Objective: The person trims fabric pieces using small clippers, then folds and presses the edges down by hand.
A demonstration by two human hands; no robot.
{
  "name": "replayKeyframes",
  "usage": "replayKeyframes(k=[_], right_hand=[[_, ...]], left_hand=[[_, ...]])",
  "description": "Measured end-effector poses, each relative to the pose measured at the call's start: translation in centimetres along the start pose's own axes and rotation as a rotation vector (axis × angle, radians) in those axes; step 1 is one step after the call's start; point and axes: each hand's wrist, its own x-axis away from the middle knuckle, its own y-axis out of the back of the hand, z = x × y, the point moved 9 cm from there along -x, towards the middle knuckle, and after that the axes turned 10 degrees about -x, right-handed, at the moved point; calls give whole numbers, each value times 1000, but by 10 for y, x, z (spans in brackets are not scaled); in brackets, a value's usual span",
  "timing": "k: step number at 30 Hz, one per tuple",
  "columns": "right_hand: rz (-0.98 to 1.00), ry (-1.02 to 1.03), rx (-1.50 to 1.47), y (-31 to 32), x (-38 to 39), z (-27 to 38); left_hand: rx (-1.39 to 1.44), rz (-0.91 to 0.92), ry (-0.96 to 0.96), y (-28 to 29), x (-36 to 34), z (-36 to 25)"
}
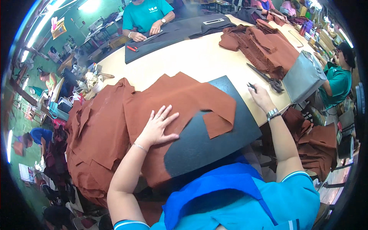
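My left hand (159,128) lies open, fingers spread, on a cut piece of rust-brown fabric (172,96) that partly covers a black board (203,151). The fabric has a curved cut edge and a folded flap near the board's middle. My right hand (260,97) is closed on a slim dark pen-like tool (251,86), beside the board's right edge over the cream table (103,65). Large dark shears (268,78) lie just beyond it.
Rust fabric piles lie left (94,134), back right (257,46) and below right (316,149). A grey box (303,76) stands at the right edge. Across the table, a co-worker (147,19) handles dark material on a board. Another person (337,80) sits at right.
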Motion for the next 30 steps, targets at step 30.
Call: replayKeyframes(k=[30], right_hand=[[766,515,-28,-47,92,170]], left_hand=[[272,-135,-123,41,-35,-122]])
